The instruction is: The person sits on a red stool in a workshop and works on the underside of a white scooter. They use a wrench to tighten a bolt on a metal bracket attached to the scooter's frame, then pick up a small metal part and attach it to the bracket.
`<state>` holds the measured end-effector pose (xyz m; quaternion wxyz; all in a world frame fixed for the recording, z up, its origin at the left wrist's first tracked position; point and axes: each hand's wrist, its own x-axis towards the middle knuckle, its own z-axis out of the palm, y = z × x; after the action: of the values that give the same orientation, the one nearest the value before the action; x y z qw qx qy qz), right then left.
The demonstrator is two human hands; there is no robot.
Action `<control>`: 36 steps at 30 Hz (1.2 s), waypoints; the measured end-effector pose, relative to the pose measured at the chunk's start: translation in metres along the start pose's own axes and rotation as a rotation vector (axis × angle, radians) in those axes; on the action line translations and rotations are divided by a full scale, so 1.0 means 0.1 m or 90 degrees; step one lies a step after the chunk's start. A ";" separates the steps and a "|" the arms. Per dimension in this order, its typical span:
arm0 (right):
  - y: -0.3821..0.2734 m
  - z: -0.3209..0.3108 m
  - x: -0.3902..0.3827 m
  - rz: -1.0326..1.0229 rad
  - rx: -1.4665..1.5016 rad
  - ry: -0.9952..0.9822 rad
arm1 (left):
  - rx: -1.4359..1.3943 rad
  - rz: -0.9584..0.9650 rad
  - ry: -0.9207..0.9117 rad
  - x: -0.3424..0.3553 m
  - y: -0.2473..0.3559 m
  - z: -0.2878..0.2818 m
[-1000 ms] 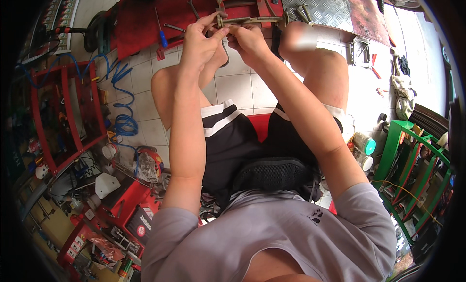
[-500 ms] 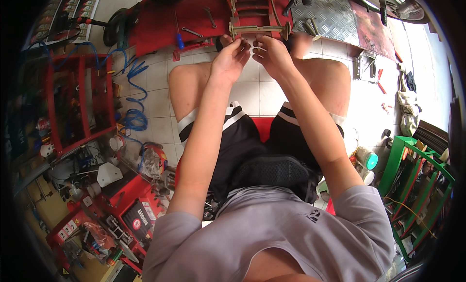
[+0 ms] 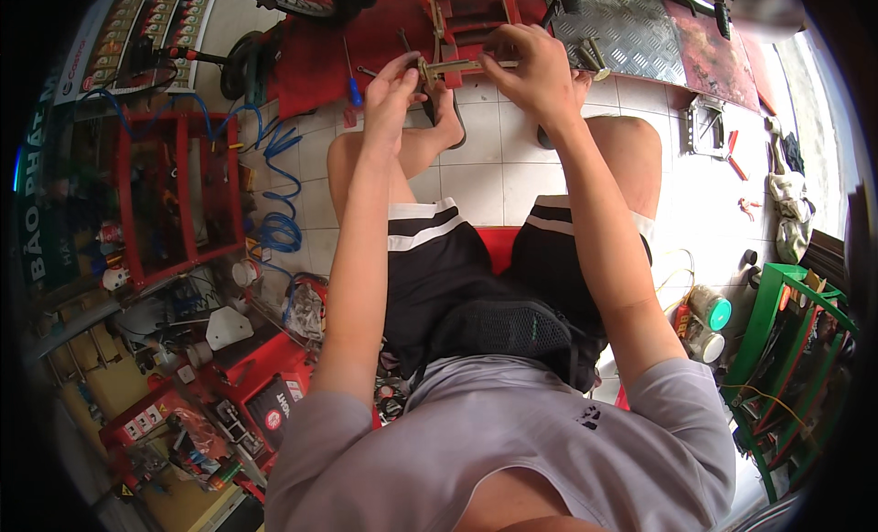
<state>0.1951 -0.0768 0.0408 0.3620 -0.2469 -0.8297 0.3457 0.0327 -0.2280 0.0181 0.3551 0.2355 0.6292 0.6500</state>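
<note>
A red metal frame stands ahead of me with a dull brass-coloured crossbar at its near end. My left hand is at the bar's left end, fingers and thumb closed around it; the exact contact is partly hidden. Over the bar's right end is my right hand, palm down, with its fingers bent and a gap between thumb and forefinger. Nothing shows in that gap. The right hand covers part of the bar.
Left of the frame, a blue-handled screwdriver lies on the red mat. A diamond-plate metal sheet is at the right. A red shelf rack and coiled blue hose stand left, a green rack right.
My hands have moved apart, from close together before the bar to its two ends. The crossbar has shifted left relative to the mat. My view has turned slightly.
</note>
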 end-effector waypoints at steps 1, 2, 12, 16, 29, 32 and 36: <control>0.04 -0.01 0.04 -0.070 -0.071 0.020 | 0.036 0.021 -0.015 0.02 -0.01 -0.02; 0.11 0.03 0.07 -0.100 -0.098 0.012 | 0.071 0.043 -0.030 0.05 -0.02 -0.03; 0.29 0.11 0.10 -0.035 -0.152 -0.216 | 0.396 0.338 0.082 0.17 -0.34 0.10; 0.23 0.08 0.11 0.031 -0.091 -0.228 | 0.439 0.313 0.129 0.17 -0.23 0.14; 0.25 0.07 0.17 -0.079 -0.025 -0.200 | 0.148 0.068 0.106 0.10 -0.23 -0.05; 0.27 0.07 0.16 -0.066 -0.022 -0.196 | 0.101 0.077 0.121 0.06 -0.18 0.05; 0.30 0.09 0.16 -0.079 -0.032 -0.182 | 0.165 0.030 0.101 0.05 -0.18 -0.05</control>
<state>0.1833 -0.0509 0.0208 0.2543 -0.1525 -0.8948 0.3338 0.0282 -0.2283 -0.0013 0.2556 0.2420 0.7281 0.5882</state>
